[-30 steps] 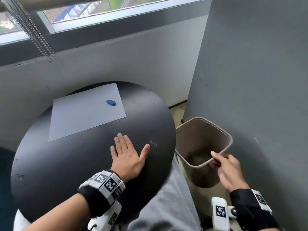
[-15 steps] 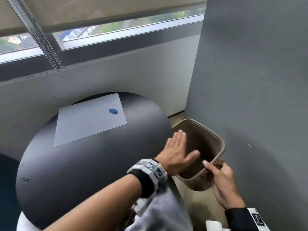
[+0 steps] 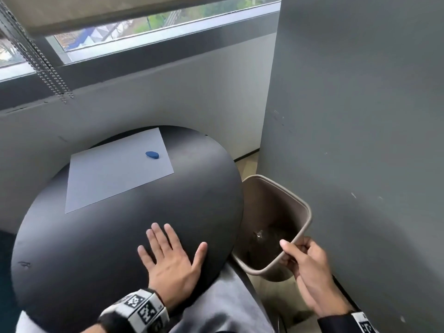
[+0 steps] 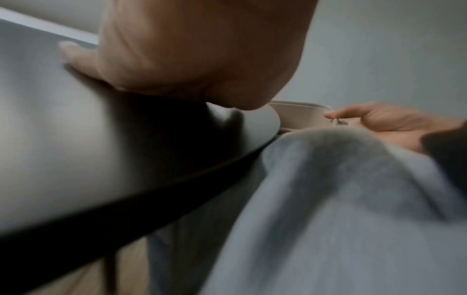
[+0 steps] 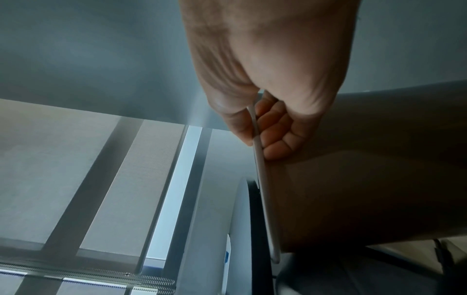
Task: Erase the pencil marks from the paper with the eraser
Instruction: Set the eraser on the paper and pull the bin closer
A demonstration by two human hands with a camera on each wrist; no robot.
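A white sheet of paper [image 3: 117, 171] lies on the far part of the round black table [image 3: 96, 236]. A small blue eraser [image 3: 152, 154] rests on the paper near its far right corner. My left hand [image 3: 168, 255] lies flat with fingers spread on the table's near right part, well short of the paper. My right hand [image 3: 305, 263] grips the near rim of a beige waste bin [image 3: 283, 200] beside the table, thumb inside and fingers outside. The right wrist view shows the bin's rim [image 5: 260, 159] pinched in that hand. No pencil marks are visible on the paper.
A grey partition wall [image 3: 360, 140] stands close on the right behind the bin. A white wall with a window and a hanging blind chain [image 3: 48, 75] runs along the back. My grey-trousered leg [image 3: 223, 308] is below the table's near edge.
My left hand swept right over the bin's mouth and has come back onto the table near its right edge. The right hand keeps hold of the bin, which now sits slightly lower and tilted.
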